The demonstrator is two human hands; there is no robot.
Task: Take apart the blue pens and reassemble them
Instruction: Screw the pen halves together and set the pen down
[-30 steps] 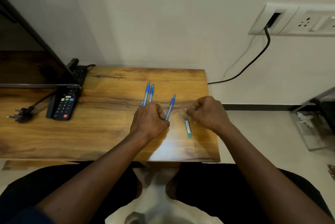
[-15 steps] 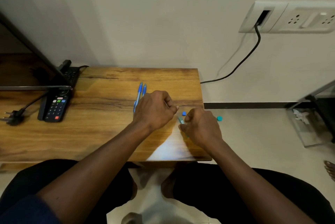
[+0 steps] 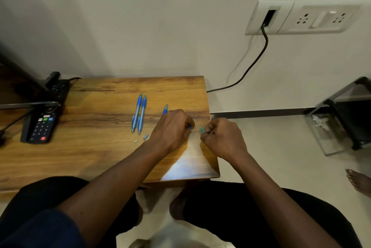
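Right of the pen pair (image 3: 139,114), the left hand (image 3: 172,130) has its fingers clamped round a pen (image 3: 165,109). The right hand (image 3: 221,138) pinches a teal part (image 3: 202,130). Likely mid-disassembly; next, lay that part by the pair.

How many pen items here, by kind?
Blue pens lying on the table: 2
Blue pen in the left hand: 1
Small loose parts on the table: 2
Teal part in the right hand: 1
Total: 6

Open table (image 3: 90,157) stretch between remote (image 3: 41,125) and two pens (image 3: 139,114); small loose parts (image 3: 146,137) beside pens' near tips
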